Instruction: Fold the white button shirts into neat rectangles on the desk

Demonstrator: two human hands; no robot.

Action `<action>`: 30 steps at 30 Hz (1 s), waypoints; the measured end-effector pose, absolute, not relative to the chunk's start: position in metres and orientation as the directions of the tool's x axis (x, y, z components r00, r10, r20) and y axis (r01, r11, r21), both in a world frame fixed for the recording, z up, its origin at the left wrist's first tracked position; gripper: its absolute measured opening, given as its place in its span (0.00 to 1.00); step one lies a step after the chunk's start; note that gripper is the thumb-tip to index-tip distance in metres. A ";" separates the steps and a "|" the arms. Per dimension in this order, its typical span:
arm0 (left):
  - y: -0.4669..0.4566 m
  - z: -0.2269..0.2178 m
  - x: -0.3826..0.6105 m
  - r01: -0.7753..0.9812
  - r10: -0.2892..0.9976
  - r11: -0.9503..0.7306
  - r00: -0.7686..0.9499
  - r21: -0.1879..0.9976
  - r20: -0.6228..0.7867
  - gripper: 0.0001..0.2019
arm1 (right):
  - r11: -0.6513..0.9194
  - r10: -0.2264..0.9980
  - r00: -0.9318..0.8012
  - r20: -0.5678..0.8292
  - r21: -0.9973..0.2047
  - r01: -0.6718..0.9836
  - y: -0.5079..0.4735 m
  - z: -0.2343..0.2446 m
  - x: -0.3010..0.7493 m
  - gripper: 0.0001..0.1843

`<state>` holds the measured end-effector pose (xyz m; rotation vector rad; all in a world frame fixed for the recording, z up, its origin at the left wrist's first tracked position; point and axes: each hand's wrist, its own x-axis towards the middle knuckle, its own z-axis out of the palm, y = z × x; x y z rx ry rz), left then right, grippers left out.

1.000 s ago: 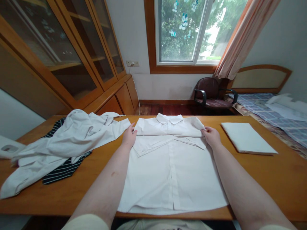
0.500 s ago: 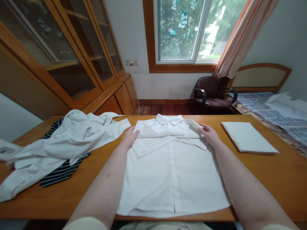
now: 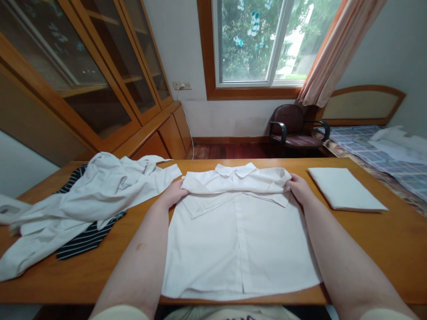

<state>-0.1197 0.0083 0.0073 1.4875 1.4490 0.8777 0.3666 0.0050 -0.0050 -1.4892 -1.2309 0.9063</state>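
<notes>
A white collared shirt (image 3: pixel 207 249) lies front up on the wooden table in front of me, its collar at the far edge and its hem toward me. Both sleeves are folded inward across the chest, and the cuffs show below the fold. My left hand (image 3: pixel 175 192) grips the shirt's left shoulder edge, fingers partly hidden under the cloth. At the opposite shoulder edge, my right hand (image 3: pixel 299 187) is closed on the fabric with the thumb on top.
A crumpled white shirt (image 3: pixel 100 191) lies at the left over a black-and-white striped tie (image 3: pixel 90 240). On the right of the table (image 3: pixel 367 253) rests a flat folded white cloth (image 3: pixel 345 189). Beyond stand a glass-fronted cabinet (image 3: pixel 151 118), an armchair (image 3: pixel 290 124) and a bed (image 3: pixel 360 138).
My hands have moved slightly apart, each outward along the shoulders. The shirt's upper part is stretched wider and the collar sits a little nearer to me.
</notes>
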 end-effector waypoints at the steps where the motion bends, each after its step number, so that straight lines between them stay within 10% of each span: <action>1: 0.007 0.009 -0.121 0.381 0.988 0.082 0.094 0.921 -0.126 0.26 | -0.024 0.986 0.169 0.018 -0.970 0.243 0.004 -0.003 0.368 0.13; 6: 0.005 0.006 -0.122 0.191 0.957 0.230 0.133 0.954 -0.257 0.24 | -0.050 0.995 0.094 -0.018 -0.937 0.347 -0.001 0.003 0.370 0.19; 11: 0.012 -0.005 -0.125 0.373 0.992 0.117 0.003 0.920 -0.128 0.26 | -0.079 0.990 0.141 -0.009 -0.861 0.503 0.000 0.000 0.367 0.17; 22: 0.008 0.001 -0.123 0.224 0.986 0.086 0.118 0.971 -0.115 0.23 | -0.176 0.980 0.105 -0.167 -0.981 0.082 -0.003 0.004 0.375 0.12; 30: 0.002 0.008 -0.126 0.057 0.942 0.201 0.264 0.978 -0.209 0.21 | -0.208 0.977 0.011 -0.212 -0.948 0.239 -0.011 0.014 0.373 0.21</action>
